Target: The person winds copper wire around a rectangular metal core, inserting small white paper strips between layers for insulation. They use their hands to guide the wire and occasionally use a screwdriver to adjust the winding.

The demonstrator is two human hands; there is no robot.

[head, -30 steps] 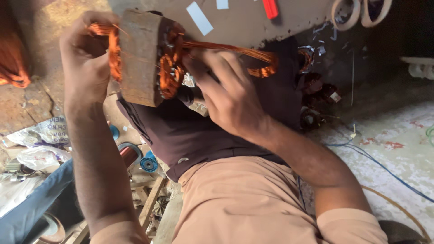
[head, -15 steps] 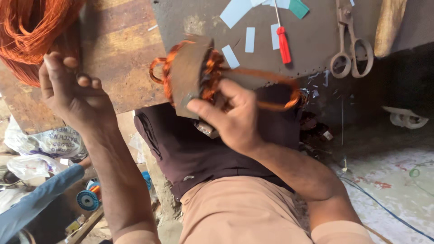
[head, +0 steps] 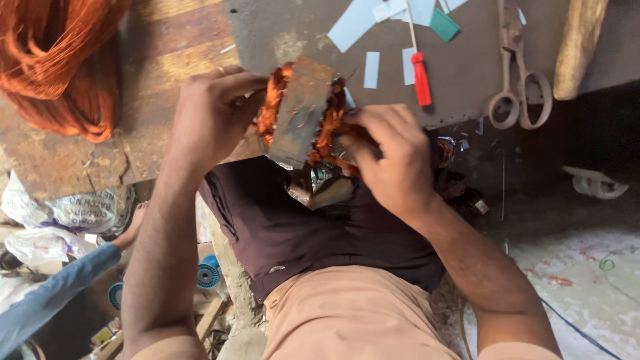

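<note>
Our left hand [head: 213,120] has come back from the loose copper wire bundle [head: 63,63], so now both it and our right hand [head: 390,163] close their grip on the wound stator core [head: 300,113] at the worktop [head: 167,60] edge.

We looked down on a worn wooden bench top [head: 100,160], its boards stained and scuffed, which met a grey metal sheet [head: 467,73] strewn with pale paper strips [head: 353,27]. A red-handled screwdriver [head: 420,77], a pair of old scissors [head: 517,87] and a wooden handle [head: 579,47] lay on that sheet, and a heap of orange copper wire [head: 60,60] sat on the boards. Below the bench we saw a rough, pale concrete floor [head: 573,267] with a thin blue cable [head: 580,327] across it, crumpled white sacks [head: 67,213] and blue spools [head: 208,272] lying in soft, even daylight.
</note>
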